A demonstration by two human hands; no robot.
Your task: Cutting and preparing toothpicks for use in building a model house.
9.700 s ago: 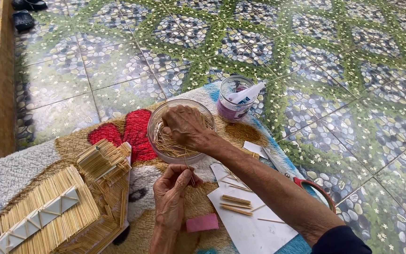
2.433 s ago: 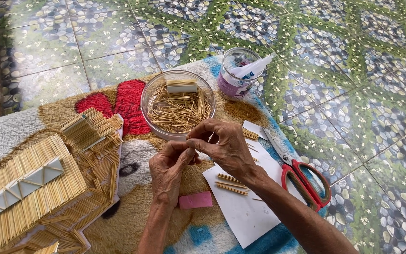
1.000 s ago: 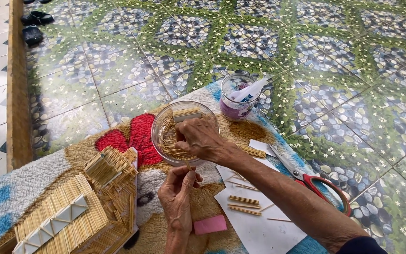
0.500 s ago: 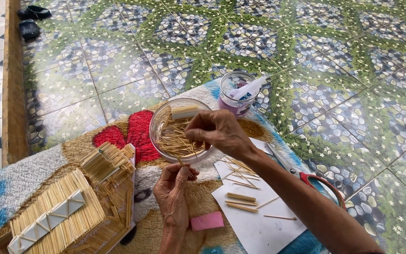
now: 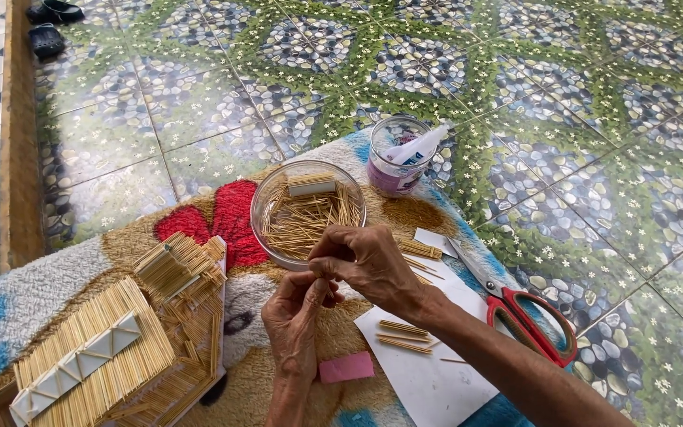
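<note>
Both hands meet just below the middle of the frame, over a woolly rug with brown, red and blue patches [image 5: 57, 285]. Left hand [image 5: 294, 312] rises from the bottom edge with its fingers curled upward and closed together; right hand [image 5: 365, 261] reaches in from the lower right and bends over it, thumb and forefinger pressed tip to tip against the left fingertips. Whatever they pinch between them is too thin to make out; judging by the stock close by, it is probably one thin wooden stick, held in the air just in front of the bowl.

Just right of the hands lies a white sheet of paper [image 5: 428, 379] with short bundles of glued pale sticks [image 5: 401, 336] on it, and a small pink rectangular block [image 5: 345, 368] touches its left edge. Red-handled scissors [image 5: 527, 320] rest at the sheet's right side. At lower left stands a model house of pale sticks with white triangular trim [image 5: 96, 356].

Behind the hands sits a clear round glass bowl of loose thin sticks [image 5: 306, 213], with a small stick bundle propped on its far rim. Farther, at upper middle, stands a clear cup with a pink base and a white glue tube [image 5: 401, 154] leaning out of it. Beyond is green pebble-patterned tile floor [image 5: 515, 63], and dark sandals [image 5: 53, 24] lie in the upper left corner.

The step in hand looks like sorting or aligning a single stick between the fingertips. A next move would call for a light, steady pinch, since so slender a piece can slip or snap.
</note>
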